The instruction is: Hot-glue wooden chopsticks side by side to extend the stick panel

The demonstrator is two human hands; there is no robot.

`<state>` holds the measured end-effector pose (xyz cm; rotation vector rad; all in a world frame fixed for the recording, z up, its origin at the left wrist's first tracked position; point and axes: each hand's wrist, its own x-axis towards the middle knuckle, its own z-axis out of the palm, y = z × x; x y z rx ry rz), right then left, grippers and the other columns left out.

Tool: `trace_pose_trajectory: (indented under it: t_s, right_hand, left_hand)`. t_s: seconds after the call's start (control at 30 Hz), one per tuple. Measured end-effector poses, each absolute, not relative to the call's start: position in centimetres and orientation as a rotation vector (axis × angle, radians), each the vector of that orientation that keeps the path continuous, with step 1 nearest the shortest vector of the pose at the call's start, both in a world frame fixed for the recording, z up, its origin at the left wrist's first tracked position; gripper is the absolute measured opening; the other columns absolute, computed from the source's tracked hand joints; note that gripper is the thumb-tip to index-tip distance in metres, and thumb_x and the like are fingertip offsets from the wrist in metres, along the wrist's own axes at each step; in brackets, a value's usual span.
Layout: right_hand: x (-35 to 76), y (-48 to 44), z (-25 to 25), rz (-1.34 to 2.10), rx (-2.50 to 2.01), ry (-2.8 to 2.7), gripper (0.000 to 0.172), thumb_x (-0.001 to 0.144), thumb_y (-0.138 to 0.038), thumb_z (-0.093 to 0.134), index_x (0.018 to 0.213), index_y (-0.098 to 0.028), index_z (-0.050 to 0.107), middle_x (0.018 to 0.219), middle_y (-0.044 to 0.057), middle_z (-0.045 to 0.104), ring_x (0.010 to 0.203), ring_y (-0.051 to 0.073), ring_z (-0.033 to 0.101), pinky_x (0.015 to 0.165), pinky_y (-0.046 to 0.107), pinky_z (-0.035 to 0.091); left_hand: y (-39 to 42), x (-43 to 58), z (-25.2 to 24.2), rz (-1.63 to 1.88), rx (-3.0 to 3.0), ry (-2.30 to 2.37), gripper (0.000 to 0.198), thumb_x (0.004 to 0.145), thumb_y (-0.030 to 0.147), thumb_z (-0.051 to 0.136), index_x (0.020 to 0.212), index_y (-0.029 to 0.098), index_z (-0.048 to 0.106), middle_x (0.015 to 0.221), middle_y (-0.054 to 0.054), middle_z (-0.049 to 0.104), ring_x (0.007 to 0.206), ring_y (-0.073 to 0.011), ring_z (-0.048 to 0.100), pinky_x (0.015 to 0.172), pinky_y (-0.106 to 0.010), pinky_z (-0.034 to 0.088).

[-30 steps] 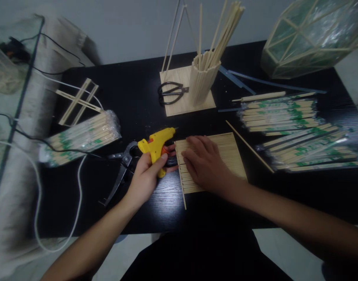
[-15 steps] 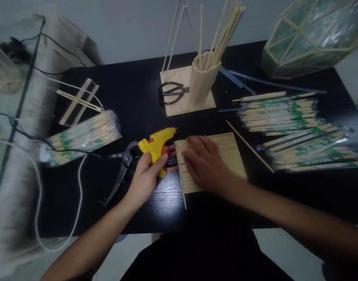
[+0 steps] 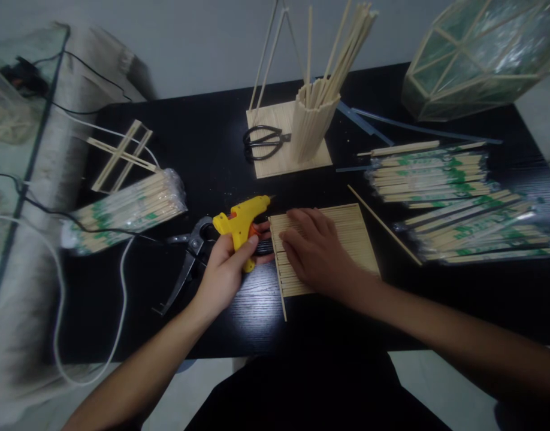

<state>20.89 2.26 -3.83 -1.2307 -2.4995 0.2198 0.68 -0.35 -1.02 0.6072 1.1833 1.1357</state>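
My left hand [image 3: 227, 269] is closed around the handle of a yellow hot glue gun [image 3: 241, 221], whose nozzle points up and to the right. Beside it, my right hand [image 3: 313, 248] rests palm down on a flat panel of thin wooden sticks [image 3: 358, 239], fingers slightly bent and pressing near its left side. A single stick [image 3: 281, 293] runs along the panel's left edge and sticks out past the near corner. The fingertips of my left hand are close to that edge; whether they touch it I cannot tell.
Cutting pliers [image 3: 189, 257] lie left of the glue gun. Behind stand a stick holder [image 3: 313, 129] and black scissors [image 3: 263, 142] on a wooden base. Wrapped stick packs [image 3: 430, 173] lie right, another pack [image 3: 126, 209] left. A loose stick [image 3: 383, 222] and a white cable [image 3: 122, 299] flank the work.
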Motion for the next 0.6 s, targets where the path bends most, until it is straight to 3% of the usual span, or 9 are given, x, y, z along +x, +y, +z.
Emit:
trace_pose_trajectory:
  t_s: [0.6]
  right_hand:
    - [20.89,2.26,-3.61,0.257,-1.242,-2.502,0.017,0.105,-0.02,0.054,0.112,-0.02,0.069,0.15,0.019,0.057,0.141,0.037,0.045,0.119,0.058,0.04]
  left_hand:
    - [-0.29,0.63,-0.99,1.117,0.621,1.186,0.031,0.091,0.033,0.085,0.116,0.015,0.075,0.136,-0.016,0.078,0.126,-0.0365,0.075,0.097,-0.053,0.069]
